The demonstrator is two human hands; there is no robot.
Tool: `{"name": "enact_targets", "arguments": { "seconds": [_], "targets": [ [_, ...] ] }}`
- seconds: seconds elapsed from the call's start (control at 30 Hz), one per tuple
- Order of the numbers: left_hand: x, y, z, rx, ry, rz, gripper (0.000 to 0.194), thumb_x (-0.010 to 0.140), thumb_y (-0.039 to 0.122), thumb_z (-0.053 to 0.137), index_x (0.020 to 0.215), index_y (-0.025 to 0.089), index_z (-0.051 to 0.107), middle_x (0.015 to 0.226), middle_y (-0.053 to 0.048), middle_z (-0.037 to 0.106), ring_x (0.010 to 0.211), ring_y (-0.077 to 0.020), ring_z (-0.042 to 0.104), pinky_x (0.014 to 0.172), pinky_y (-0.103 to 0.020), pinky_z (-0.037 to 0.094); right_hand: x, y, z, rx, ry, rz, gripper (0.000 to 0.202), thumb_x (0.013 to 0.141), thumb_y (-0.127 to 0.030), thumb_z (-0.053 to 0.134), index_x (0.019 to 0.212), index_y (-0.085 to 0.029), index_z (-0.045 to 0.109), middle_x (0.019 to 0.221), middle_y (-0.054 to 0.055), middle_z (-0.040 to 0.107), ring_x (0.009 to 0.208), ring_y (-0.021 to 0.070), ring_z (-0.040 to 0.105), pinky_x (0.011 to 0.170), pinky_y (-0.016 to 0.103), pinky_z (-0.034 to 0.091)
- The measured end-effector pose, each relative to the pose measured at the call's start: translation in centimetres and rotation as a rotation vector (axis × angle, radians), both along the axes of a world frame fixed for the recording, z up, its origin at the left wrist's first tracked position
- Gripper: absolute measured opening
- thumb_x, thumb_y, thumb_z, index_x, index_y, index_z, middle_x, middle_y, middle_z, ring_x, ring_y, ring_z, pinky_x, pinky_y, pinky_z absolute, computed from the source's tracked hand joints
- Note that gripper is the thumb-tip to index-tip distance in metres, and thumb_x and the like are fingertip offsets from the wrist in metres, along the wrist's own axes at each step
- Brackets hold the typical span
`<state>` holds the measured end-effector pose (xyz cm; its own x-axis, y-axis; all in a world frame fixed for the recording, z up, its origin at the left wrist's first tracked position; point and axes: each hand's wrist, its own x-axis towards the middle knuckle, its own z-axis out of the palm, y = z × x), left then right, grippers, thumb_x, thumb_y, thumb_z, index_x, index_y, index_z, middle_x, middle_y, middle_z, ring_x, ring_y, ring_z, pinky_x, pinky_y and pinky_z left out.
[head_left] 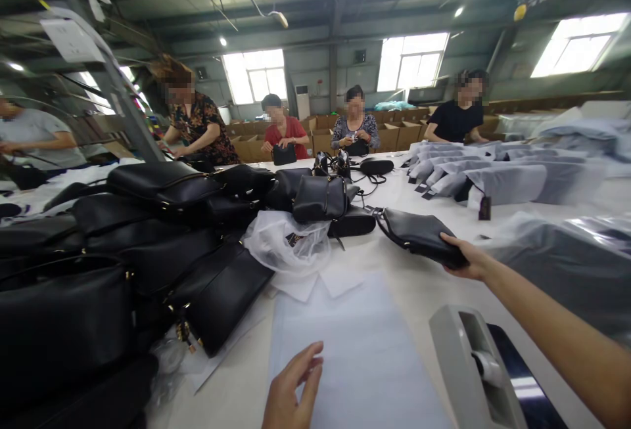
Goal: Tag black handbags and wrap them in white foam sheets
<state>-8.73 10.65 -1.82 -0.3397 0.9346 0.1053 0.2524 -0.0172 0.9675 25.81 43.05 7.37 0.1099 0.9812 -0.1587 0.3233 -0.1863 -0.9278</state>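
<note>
My right hand [467, 259] reaches across the white table [419, 297] and grips the near end of a black leather handbag [419, 235] lying flat there. My left hand [292, 389] rests at the bottom edge, fingers apart, touching a pale sheet of wrapping paper [365, 350] spread in front of me. It holds nothing.
A big heap of black handbags [148, 238] fills the left side, with a crumpled clear plastic bag [288, 242] beside it. A grey tape dispenser [473, 363] stands at the lower right. Grey dust bags [493, 173] are piled at the right. Several people work across the table, with cardboard boxes behind them.
</note>
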Motion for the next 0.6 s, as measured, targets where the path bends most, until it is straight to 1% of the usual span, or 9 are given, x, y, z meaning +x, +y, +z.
{"name": "enact_targets", "arguments": {
  "seconds": [0.07,0.13,0.23,0.3,0.37,0.4,0.47,0.53,0.6],
  "targets": [
    [0.1,-0.2,1.1,-0.018,-0.024,-0.052,0.037,0.088,0.047,0.061,0.118,0.027,0.070,0.121,-0.008,0.070,0.102,-0.0225,0.071,0.092,-0.032,0.057,1.1,-2.3,2.0,-0.086,0.157,0.054,0.058,0.093,-0.058,0.039,0.084,-0.006,0.062,0.097,0.028,0.068,0.087,0.0269,0.070,0.068,0.040,0.050],
    [0.4,-0.1,2.6,-0.032,-0.065,-0.090,0.039,0.089,0.046,0.060,0.120,0.025,0.068,0.123,-0.009,0.069,0.105,-0.0230,0.070,0.095,-0.034,0.056,1.9,-5.1,4.1,-0.156,0.338,0.124,0.056,0.095,-0.054,0.036,0.095,-0.006,0.064,0.105,0.026,0.068,0.089,0.0252,0.070,0.073,0.040,0.049],
    [1.4,0.2,5.8,-0.004,-0.155,-0.093,0.040,0.090,0.046,0.059,0.123,0.023,0.066,0.123,-0.010,0.069,0.106,-0.0238,0.069,0.096,-0.037,0.055,2.3,-9.8,6.9,-0.263,0.511,0.233,0.053,0.096,-0.050,0.035,0.105,-0.010,0.068,0.112,0.023,0.068,0.090,0.0254,0.071,0.074,0.039,0.049],
    [2.3,0.2,8.1,0.059,-0.189,-0.106,0.039,0.091,0.045,0.058,0.122,0.023,0.065,0.123,-0.010,0.068,0.107,-0.0238,0.068,0.094,-0.038,0.056,1.8,-13.1,8.0,-0.339,0.556,0.300,0.053,0.097,-0.049,0.032,0.106,-0.014,0.070,0.114,0.021,0.068,0.093,0.0257,0.071,0.072,0.037,0.051],
    [3.1,-0.1,10.1,0.154,-0.159,-0.086,0.037,0.092,0.041,0.057,0.124,0.024,0.063,0.127,-0.009,0.066,0.113,-0.0235,0.065,0.094,-0.037,0.055,0.9,-16.3,8.2,-0.413,0.589,0.348,0.053,0.097,-0.047,0.031,0.103,-0.015,0.073,0.113,0.021,0.069,0.095,0.0269,0.071,0.071,0.037,0.052],
    [3.4,-0.4,11.0,0.205,-0.114,-0.051,0.037,0.092,0.039,0.058,0.126,0.025,0.061,0.130,-0.009,0.064,0.117,-0.0233,0.062,0.095,-0.037,0.054,0.4,-17.8,8.1,-0.447,0.601,0.370,0.051,0.096,-0.046,0.034,0.100,-0.015,0.074,0.111,0.021,0.070,0.094,0.0282,0.071,0.071,0.037,0.053],
    [3.6,-1.4,12.0,0.293,0.022,0.055,0.040,0.090,0.035,0.061,0.129,0.026,0.058,0.135,-0.008,0.059,0.125,-0.0236,0.056,0.101,-0.039,0.050,-0.8,-20.6,7.3,-0.516,0.618,0.426,0.039,0.092,-0.044,0.047,0.098,-0.016,0.074,0.106,0.021,0.072,0.093,0.0312,0.072,0.067,0.038,0.055],
    [3.3,-2.9,12.2,0.339,0.154,0.161,0.042,0.087,0.030,0.065,0.128,0.025,0.057,0.133,-0.008,0.060,0.127,-0.0245,0.052,0.107,-0.043,0.044,-2.0,-23.1,6.0,-0.599,0.601,0.491,0.029,0.084,-0.040,0.061,0.099,-0.018,0.074,0.101,0.020,0.074,0.089,0.0337,0.072,0.061,0.037,0.056],
    [2.7,-4.9,11.6,0.319,0.206,0.221,0.041,0.085,0.027,0.067,0.125,0.025,0.059,0.127,-0.008,0.064,0.123,-0.0248,0.055,0.108,-0.043,0.042,-3.1,-25.3,4.5,-0.646,0.562,0.512,0.028,0.078,-0.035,0.069,0.101,-0.020,0.072,0.095,0.018,0.075,0.083,0.0348,0.073,0.055,0.037,0.056]
  ]
}}
